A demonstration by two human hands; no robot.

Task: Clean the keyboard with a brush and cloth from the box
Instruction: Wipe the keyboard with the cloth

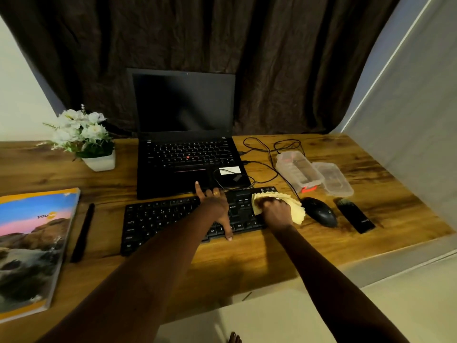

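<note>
Risking, on this reading, a knock to the mouse (320, 214) lying just beside the cloth (295, 210), through too wide a sweep off the right end of the keyboard (173, 219). Risking as well a snag on the black cable (286, 184) trailing past the keyboard's far right corner, and with it a tug on whatever is plugged in at the laptop (188, 154). Possibly sliding the keyboard across the worktop (247, 256) under a hard wipe, or merely pushing dust down between the keys instead of lifting it out.

Bracing with the left hand (215, 206): lying on the middle of the keyboard, fingers straight and spread, forefinger pointing toward the laptop, thumb reaching down to the near edge, holding nothing.

Wiping with the right hand (277, 211): grip closed round the bunched pale yellow cloth, fingers curled over it, pressing it onto the number-pad end of the keyboard, forearm coming in from the near right.

Leaving what looks to be the brush (356, 217) lying on the worktop right of the mouse, well apart from both hands. Leaving the clear box (299, 172) standing open behind the mouse, its lid (332, 179) just beside it.
</note>
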